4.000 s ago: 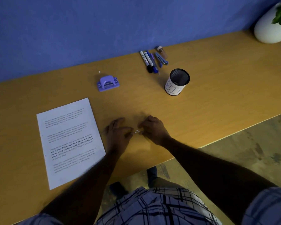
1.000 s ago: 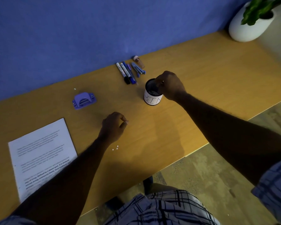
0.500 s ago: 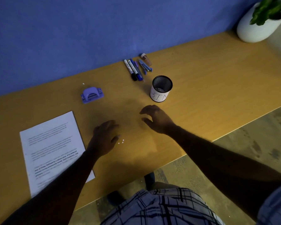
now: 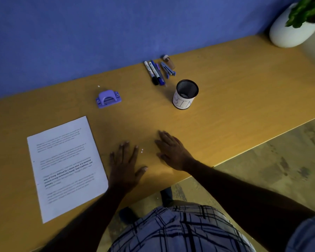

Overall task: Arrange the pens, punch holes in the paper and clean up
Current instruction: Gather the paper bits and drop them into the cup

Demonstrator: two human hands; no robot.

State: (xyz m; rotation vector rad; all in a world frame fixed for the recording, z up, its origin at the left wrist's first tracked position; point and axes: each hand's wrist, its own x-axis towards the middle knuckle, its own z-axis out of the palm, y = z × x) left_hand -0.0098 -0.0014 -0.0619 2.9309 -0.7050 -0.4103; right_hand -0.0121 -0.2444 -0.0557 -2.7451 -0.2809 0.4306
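Markers [image 4: 154,72]: two
Hole punch [image 4: 108,98]: one
Paper sheet [image 4: 65,166]: one
Bin cup [image 4: 185,99]: one
Paper dots [image 4: 142,149]: three
Plant pot [image 4: 291,31]: one

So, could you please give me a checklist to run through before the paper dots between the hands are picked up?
1. Hands free: left hand and right hand have straight fingers and grip nothing: ok.
2. Paper dots in plain sight between the hands: ok.
3. Bin cup upright, mouth unobstructed: ok.
4. No dots elsewhere: a stray dot lies beyond the hole punch: not ok.
5. Room inside the cup: cannot tell.
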